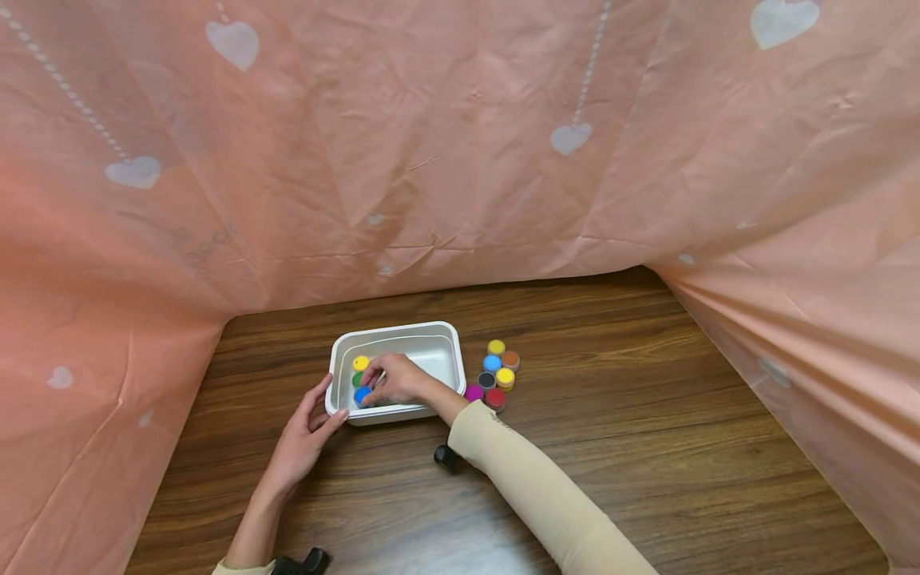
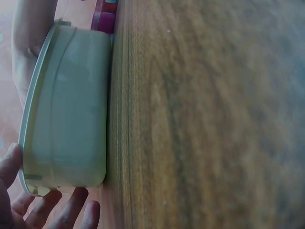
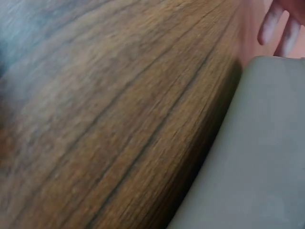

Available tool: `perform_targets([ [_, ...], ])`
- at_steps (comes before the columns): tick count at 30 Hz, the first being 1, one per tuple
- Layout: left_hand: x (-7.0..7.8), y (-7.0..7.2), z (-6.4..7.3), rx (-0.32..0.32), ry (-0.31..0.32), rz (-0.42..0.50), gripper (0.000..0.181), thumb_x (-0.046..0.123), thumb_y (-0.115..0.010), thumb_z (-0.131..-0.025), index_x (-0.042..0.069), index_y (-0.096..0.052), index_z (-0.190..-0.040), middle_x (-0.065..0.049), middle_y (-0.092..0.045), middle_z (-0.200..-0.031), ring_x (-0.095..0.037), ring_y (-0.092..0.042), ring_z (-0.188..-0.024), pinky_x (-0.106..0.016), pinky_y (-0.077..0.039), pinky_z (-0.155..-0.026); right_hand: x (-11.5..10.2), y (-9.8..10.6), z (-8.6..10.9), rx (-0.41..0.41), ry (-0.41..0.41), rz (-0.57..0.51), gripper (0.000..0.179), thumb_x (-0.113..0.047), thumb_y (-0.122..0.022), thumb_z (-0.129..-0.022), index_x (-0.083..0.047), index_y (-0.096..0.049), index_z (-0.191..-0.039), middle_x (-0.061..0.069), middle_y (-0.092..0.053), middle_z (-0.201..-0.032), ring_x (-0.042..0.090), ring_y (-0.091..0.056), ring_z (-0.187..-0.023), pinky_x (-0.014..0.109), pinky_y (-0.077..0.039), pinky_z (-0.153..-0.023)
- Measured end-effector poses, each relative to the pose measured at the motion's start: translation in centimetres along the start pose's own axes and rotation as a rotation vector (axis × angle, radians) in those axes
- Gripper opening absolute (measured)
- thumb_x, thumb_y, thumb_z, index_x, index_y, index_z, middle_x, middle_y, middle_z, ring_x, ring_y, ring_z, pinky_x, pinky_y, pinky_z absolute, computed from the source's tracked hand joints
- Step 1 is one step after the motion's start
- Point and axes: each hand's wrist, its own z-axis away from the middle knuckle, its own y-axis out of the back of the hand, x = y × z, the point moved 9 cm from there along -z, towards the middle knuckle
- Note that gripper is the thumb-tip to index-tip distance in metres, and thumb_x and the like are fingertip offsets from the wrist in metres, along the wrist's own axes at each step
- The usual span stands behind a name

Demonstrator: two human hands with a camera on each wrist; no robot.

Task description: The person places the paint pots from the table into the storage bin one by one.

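Observation:
A white rectangular tub (image 1: 402, 413) sits on the wooden table; its outer wall (image 2: 78, 109) fills much of the left wrist view. My left hand (image 1: 300, 441) rests at its left front corner, the thumb at the rim and the spread fingers (image 2: 69, 210) against the end wall. My right hand (image 1: 397, 378) reaches inside and pinches a small round blue pot (image 1: 362, 394) between thumb and fingers, low at the left end. Behind that pot stand a green pot (image 1: 357, 379), partly covered by my fingers, and a yellow pot (image 1: 361, 363).
Several small round pots, among them a red one (image 1: 495, 398) and a black one (image 1: 486, 380), cluster on the table right of the tub. A black object (image 1: 446, 458) shows by the right sleeve. Pink curtain (image 1: 446, 160) hangs around the wooden table (image 1: 647, 415).

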Motion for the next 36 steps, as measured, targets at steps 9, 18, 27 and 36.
perform_targets([
  [9,0.0,0.1,0.1,0.002,0.006,-0.026,0.075,0.029,-0.067,-0.103,0.022,-0.027,-0.165,-0.023,-0.04,-0.161,-0.039,-0.059,-0.131,-0.013,-0.048,-0.091,-0.2,-0.7,-0.1,-0.011,0.01,0.087,0.03,-0.008,-0.092,-0.077,0.001,-0.075,-0.101,0.011,-0.076,-0.093,0.001,-0.06,-0.07,0.013,-0.049,-0.07],
  [18,-0.1,0.1,0.1,0.014,-0.007,-0.028,0.074,0.028,-0.068,-0.102,0.021,-0.029,-0.165,-0.023,-0.042,-0.159,-0.039,-0.06,-0.13,-0.01,-0.047,-0.089,-0.1,-0.8,-0.1,-0.012,0.03,0.092,0.031,-0.007,-0.092,-0.077,0.002,-0.075,-0.101,0.006,-0.075,-0.087,0.0,-0.06,-0.07,0.012,-0.05,-0.07],
  [27,0.0,0.2,0.1,0.02,0.009,-0.07,0.074,0.033,-0.067,-0.102,0.024,-0.029,-0.164,-0.021,-0.043,-0.159,-0.037,-0.062,-0.13,-0.019,-0.051,-0.093,-0.3,-0.3,0.0,-0.008,0.018,0.084,0.028,-0.007,-0.091,-0.079,0.0,-0.075,-0.102,0.009,-0.076,-0.092,0.001,-0.062,-0.072,0.013,-0.051,-0.072],
  [36,0.1,0.3,0.1,0.014,0.0,-0.087,0.075,0.032,-0.067,-0.103,0.022,-0.027,-0.165,-0.024,-0.041,-0.16,-0.039,-0.061,-0.131,-0.02,-0.051,-0.093,-1.4,1.4,0.4,0.013,0.067,0.092,0.025,-0.009,-0.087,-0.085,-0.003,-0.076,-0.106,0.008,-0.077,-0.099,0.005,-0.067,-0.079,0.013,-0.051,-0.074],
])
